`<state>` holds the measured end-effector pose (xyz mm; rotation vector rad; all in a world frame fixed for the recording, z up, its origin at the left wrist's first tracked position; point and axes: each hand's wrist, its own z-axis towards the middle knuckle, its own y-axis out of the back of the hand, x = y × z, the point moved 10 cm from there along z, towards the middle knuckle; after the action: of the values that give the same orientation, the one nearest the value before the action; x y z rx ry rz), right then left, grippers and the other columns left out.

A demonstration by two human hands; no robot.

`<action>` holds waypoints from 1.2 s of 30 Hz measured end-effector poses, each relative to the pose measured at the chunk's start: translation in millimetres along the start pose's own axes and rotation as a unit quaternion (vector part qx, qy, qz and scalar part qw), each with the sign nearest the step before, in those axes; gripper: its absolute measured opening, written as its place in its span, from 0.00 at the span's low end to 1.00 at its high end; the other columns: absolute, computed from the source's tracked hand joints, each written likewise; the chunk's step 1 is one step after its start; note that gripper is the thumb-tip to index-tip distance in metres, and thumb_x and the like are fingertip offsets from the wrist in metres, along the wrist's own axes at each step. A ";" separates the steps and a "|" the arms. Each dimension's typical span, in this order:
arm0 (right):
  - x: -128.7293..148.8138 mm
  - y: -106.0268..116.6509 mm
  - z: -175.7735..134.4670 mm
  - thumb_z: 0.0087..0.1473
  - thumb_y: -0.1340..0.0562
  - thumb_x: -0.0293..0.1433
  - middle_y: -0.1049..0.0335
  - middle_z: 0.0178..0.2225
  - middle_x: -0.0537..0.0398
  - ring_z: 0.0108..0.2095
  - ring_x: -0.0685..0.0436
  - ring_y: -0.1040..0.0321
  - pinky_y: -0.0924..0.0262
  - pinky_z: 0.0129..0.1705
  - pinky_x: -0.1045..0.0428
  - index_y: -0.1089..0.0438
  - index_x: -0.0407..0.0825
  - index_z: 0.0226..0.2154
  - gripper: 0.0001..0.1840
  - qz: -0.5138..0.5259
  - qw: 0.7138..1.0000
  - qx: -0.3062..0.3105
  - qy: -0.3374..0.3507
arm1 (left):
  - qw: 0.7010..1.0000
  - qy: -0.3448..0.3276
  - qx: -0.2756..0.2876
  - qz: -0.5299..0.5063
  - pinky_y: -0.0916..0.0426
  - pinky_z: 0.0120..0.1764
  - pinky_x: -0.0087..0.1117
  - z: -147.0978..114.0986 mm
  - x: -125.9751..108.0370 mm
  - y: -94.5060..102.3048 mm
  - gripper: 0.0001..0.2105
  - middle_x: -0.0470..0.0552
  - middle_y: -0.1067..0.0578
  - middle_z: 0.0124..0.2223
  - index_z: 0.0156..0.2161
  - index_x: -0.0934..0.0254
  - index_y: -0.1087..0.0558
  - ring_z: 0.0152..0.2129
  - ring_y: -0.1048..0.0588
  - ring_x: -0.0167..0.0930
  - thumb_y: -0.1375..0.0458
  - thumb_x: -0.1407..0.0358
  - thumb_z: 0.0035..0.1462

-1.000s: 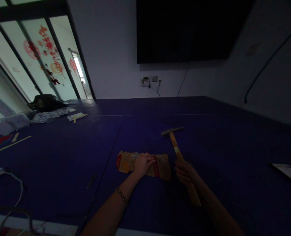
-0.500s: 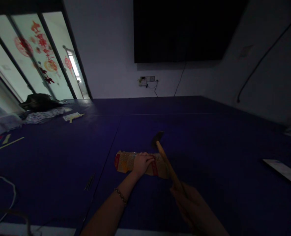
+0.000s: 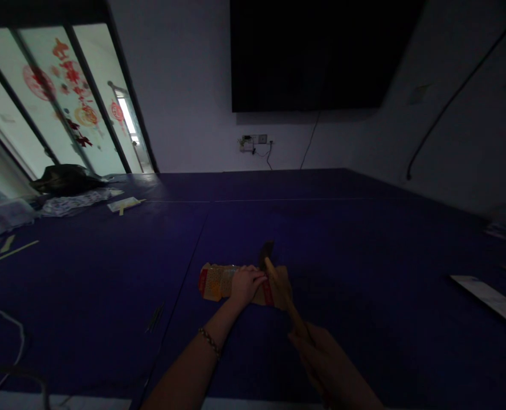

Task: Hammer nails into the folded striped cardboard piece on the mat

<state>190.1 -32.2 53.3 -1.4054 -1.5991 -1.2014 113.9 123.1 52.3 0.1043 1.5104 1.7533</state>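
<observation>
My right hand (image 3: 327, 356) is wrapped round the wooden handle of a hammer (image 3: 293, 313). The dark hammer head is over the far edge of a flattened cardboard piece (image 3: 214, 282), close to my left fingertips; whether it touches anything is unclear. My left hand (image 3: 245, 283) rests on the middle of that brown cardboard, which has red bands and a printed picture. Its thumb and fingers are drawn together toward the hammer head, and whatever they pinch is too small and dark to make out. A beaded bracelet (image 3: 210, 341) circles the left wrist.
Several thin dark nail-like pieces (image 3: 154, 318) lie on the purple surface (image 3: 107, 273) to the left. A white cable (image 3: 20, 330) curls at the left edge. A flat pale panel (image 3: 490, 299) lies at right. At far left are a dark bag (image 3: 67, 177) and yellowish strips (image 3: 9, 254).
The hammer head has come down and left, from above and beyond the cardboard to beside my left fingertips. My right hand has shifted slightly left; my left hand stays on the cardboard.
</observation>
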 end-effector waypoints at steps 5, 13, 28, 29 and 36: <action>-6.4 4.2 5.7 0.39 0.44 0.43 0.53 0.11 0.65 0.12 0.55 0.56 0.61 0.13 0.57 0.42 0.49 0.19 0.14 0.001 0.998 -0.043 0.037 | 1.000 -0.004 0.004 0.006 0.41 0.37 0.30 -0.1 -2.1 0.6 0.12 0.47 0.27 0.35 0.37 0.58 0.26 0.34 0.32 0.29 0.51 0.59 0.54; -6.4 6.0 0.3 0.35 0.43 0.45 0.53 0.10 0.66 0.10 0.57 0.57 0.63 0.11 0.57 0.43 0.48 0.18 0.16 0.007 0.998 -0.056 0.003 | 1.000 0.002 0.005 -0.004 0.41 0.37 0.29 0.3 -1.9 1.6 0.11 0.47 0.26 0.36 0.36 0.59 0.26 0.33 0.32 0.29 0.50 0.59 0.54; 14.8 56.9 108.5 0.37 0.37 0.44 0.65 0.06 0.78 0.04 0.60 0.77 0.72 0.03 0.63 0.48 0.51 0.22 0.20 0.314 0.929 0.163 0.108 | 0.999 0.031 0.005 -0.017 0.41 0.35 0.29 -1.6 -0.3 5.2 0.09 0.48 0.27 0.32 0.34 0.62 0.29 0.32 0.32 0.30 0.44 0.61 0.49; 9.1 60.7 116.7 0.39 0.38 0.43 0.67 0.06 0.78 0.04 0.60 0.80 0.75 0.04 0.63 0.47 0.51 0.23 0.18 0.321 0.926 0.164 0.109 | 0.999 0.030 0.004 -0.019 0.41 0.35 0.29 -1.9 -0.5 5.3 0.09 0.48 0.27 0.32 0.35 0.62 0.29 0.32 0.32 0.30 0.44 0.61 0.49; -6.7 64.5 121.4 0.41 0.38 0.40 0.66 0.07 0.76 0.08 0.60 0.84 0.74 0.05 0.64 0.50 0.50 0.20 0.18 0.362 0.911 0.155 0.121 | 0.999 0.041 -0.016 -0.009 0.39 0.37 0.31 -5.0 -2.5 10.0 0.11 0.51 0.27 0.34 0.36 0.64 0.29 0.34 0.31 0.32 0.44 0.60 0.49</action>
<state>264.2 78.5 18.7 -1.3839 -0.9013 -0.6111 107.8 117.9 60.6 0.0026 1.5353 1.7866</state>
